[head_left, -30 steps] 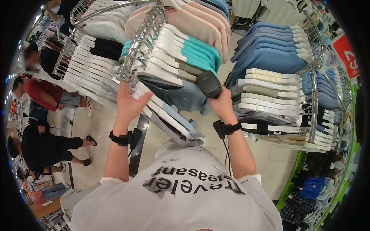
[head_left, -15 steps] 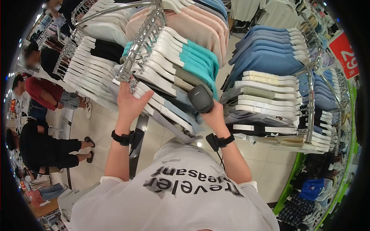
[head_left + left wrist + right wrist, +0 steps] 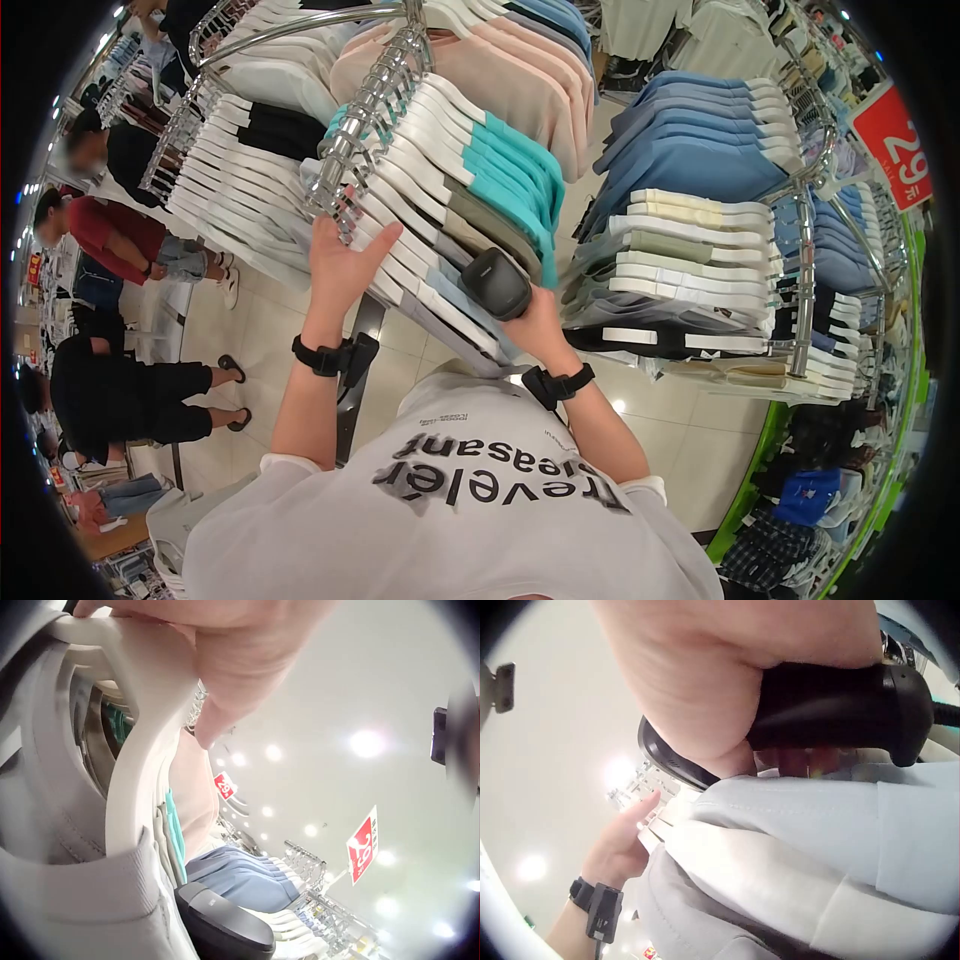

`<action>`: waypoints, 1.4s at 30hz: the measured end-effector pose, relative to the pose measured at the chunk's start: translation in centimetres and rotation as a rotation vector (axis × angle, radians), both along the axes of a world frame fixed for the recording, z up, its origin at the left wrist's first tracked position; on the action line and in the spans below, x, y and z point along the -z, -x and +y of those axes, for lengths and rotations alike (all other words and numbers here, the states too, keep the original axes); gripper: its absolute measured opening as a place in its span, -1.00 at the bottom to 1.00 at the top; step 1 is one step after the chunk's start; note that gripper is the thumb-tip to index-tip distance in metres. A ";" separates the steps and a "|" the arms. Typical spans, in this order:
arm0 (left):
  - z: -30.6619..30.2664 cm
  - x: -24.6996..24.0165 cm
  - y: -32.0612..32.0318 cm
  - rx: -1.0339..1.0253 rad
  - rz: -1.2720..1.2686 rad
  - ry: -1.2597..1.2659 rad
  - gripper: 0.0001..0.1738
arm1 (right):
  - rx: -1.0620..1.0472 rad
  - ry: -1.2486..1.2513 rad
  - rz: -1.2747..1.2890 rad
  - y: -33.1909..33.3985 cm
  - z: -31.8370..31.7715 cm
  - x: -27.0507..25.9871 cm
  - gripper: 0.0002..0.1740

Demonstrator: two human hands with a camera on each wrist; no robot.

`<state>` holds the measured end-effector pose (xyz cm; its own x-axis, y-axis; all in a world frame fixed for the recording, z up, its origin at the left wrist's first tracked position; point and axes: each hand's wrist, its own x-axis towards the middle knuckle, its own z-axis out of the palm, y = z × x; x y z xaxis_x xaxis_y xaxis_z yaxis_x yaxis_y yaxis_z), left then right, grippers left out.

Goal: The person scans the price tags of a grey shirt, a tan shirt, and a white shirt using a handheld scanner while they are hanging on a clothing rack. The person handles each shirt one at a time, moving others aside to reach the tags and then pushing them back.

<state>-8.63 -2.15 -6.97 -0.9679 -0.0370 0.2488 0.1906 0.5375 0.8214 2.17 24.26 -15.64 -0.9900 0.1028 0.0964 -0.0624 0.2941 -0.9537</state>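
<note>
My left hand touches the white hangers at the near end of the rack's chrome bar. Its thumb is spread across their tops; in the left wrist view the hand lies over a white hanger with a pale grey shirt. My right hand grips a black handheld scanner by its handle, a cord leaving the handle's end in the right wrist view. The scanner's head is over the hung garments, near a light blue one. The fingertips round its handle are partly hidden.
Turquoise shirts and pink shirts hang farther along the chrome bar. A second rack with blue shirts stands to the right, under a red price sign. People stand on the left.
My right hand has moved the scanner left and toward my body, along the hanging garments. The front hangers now sit closer together. My left hand has stayed at the hangers.
</note>
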 end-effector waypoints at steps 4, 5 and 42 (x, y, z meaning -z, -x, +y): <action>0.6 0.0 0.7 -0.041 0.013 -0.098 -0.12 | -0.041 0.012 0.010 -0.3 0.3 0.5 -0.66; 0.9 -0.2 0.6 -0.062 0.023 -0.116 -0.17 | -0.039 0.011 0.011 -0.5 0.5 0.8 -0.66; -0.7 -0.9 0.7 -0.003 0.006 -0.032 -0.30 | 0.227 -0.456 0.269 6.4 3.8 0.0 -0.62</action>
